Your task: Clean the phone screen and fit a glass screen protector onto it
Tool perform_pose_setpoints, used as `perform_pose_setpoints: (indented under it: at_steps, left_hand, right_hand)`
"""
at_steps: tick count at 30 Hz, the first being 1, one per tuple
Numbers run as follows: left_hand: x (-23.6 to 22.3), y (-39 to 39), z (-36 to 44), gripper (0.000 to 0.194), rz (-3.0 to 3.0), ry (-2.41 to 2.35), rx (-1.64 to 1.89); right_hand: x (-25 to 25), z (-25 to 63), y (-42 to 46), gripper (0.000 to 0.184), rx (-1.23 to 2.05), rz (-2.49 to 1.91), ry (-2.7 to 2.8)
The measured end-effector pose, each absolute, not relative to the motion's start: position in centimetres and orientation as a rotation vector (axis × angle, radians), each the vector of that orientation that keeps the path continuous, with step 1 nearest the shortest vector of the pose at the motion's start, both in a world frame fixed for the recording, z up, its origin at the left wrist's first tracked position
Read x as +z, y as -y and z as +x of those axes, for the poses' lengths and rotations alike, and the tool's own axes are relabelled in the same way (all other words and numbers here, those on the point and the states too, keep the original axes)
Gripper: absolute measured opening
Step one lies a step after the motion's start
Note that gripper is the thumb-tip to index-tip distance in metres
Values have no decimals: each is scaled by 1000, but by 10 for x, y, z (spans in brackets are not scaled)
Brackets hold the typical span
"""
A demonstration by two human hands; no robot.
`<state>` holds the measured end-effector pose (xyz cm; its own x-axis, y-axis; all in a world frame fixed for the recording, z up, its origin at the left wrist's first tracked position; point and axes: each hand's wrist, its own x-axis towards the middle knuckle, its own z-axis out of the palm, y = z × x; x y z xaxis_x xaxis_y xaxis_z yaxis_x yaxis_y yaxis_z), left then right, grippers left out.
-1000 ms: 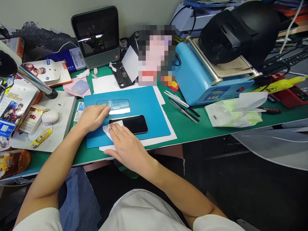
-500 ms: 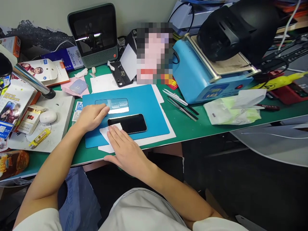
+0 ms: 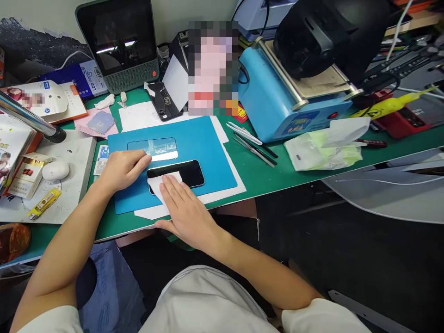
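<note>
A phone [image 3: 192,174] with a dark screen lies face up on a blue mat [image 3: 218,152]. My right hand [image 3: 189,215] lies flat over its left half, fingers straight and thumb out to the side, pressing a white wipe [image 3: 156,185] against the screen. The wipe covers the phone's lower left corner. My left hand [image 3: 125,170] rests on the mat by the phone's upper left corner, its fingers curled in. What those fingers hold, if anything, is hidden. Just beyond them is a clear, dark-edged glass sheet [image 3: 166,147], partly behind the left hand.
Tweezers and slim tools [image 3: 255,150] lie right of the mat, near a tissue pack [image 3: 312,155] and a blue machine [image 3: 270,101]. A dark-screened display [image 3: 118,41] stands behind. On the left are a lamp pole [image 3: 31,118], a white mouse [image 3: 55,171] and a yellow lighter [image 3: 44,203].
My right hand has slid the wipe rightward and away from me across the phone's screen. My left hand keeps its place. The whole view has shifted slightly.
</note>
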<state>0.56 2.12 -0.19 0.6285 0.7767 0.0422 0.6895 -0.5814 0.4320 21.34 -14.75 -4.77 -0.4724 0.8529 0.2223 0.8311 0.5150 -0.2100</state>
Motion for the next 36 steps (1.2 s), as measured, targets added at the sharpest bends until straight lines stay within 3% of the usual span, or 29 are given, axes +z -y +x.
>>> perform_pose_setpoints:
  at_steps: [10,17,30,36]
  left_hand:
    - [-6,-20,3,47,2626,-973,541]
    - [-5,-19,5,48,2653,-967,529]
    - [-3,-18,7,45,2665,-998,445]
    - [-2,-18,8,45,2660,-1003,460]
  right_hand:
    - [-49,268,163,95,169,-1520,2417]
    - [-46,284,169,106,176,-1588,2400]
    - [-39,254,167,83,-72,-1622,2385]
    - [-35,232,163,92,-39,-1574,2424]
